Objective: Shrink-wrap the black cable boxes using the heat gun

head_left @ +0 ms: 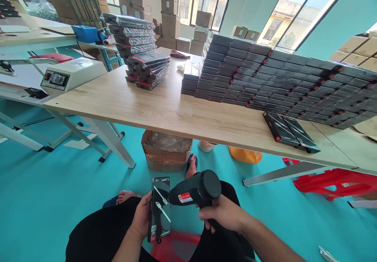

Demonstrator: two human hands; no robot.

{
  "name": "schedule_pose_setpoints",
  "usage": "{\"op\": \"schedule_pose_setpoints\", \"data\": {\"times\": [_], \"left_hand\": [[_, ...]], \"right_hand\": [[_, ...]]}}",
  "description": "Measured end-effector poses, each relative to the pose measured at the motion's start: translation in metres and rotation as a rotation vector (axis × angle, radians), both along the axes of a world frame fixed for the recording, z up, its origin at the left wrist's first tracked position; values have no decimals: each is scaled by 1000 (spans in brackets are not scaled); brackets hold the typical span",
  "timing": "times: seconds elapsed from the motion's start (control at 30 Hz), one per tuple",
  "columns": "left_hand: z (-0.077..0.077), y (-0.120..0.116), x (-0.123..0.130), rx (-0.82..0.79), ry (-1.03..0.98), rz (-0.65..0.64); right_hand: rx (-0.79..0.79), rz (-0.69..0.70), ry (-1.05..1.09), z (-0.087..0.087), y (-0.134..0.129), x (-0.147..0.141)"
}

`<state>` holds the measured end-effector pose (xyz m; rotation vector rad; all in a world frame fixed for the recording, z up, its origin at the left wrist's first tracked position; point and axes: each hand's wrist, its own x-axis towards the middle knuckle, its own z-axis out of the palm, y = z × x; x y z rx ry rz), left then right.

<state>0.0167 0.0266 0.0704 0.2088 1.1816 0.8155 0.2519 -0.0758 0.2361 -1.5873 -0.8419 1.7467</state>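
Head view: left hand (143, 215) grasps 1 cable box (160, 211), lower centre of frame; right hand (219, 213) grips 1 black hair dryer (194, 189), aimed at box. Step seems blowing air over box; next move calls for steady hold. Table (165, 111), frame right: 2 loose boxes (290, 131).
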Motion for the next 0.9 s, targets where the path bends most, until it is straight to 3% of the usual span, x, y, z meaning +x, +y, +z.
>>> {"op": "schedule_pose_setpoints", "data": {"times": [0.1, 0.2, 0.27, 0.33, 0.43, 0.57, 0.63, 0.77, 0.9], "left_hand": [[3, 0, 3, 2, 36, -40], [6, 0, 0, -58, 8, -64], [7, 0, -2, -101, -80, -84], [4, 2, -3, -133, -191, -93], [-7, 8, -4, -185, -247, -12], [-27, 17, -7, -283, -108, 191], [-33, 19, -9, -280, -75, 248], [-36, 17, -10, -232, -59, 236], [-31, 15, -12, -267, -34, 281]], "right_hand": [[35, -135, 113, -5, 18, -17], [76, -244, 42, -5, 32, -19], [74, -237, -1, -5, 30, -11], [11, -133, 41, -4, 18, 1], [-122, 31, 163, -6, -8, 13], [-115, -186, 81, -13, -32, 5], [-110, -225, 71, -18, -35, -8], [-50, -108, 208, -26, -28, -35], [31, -188, 57, -28, -21, -38]]}}
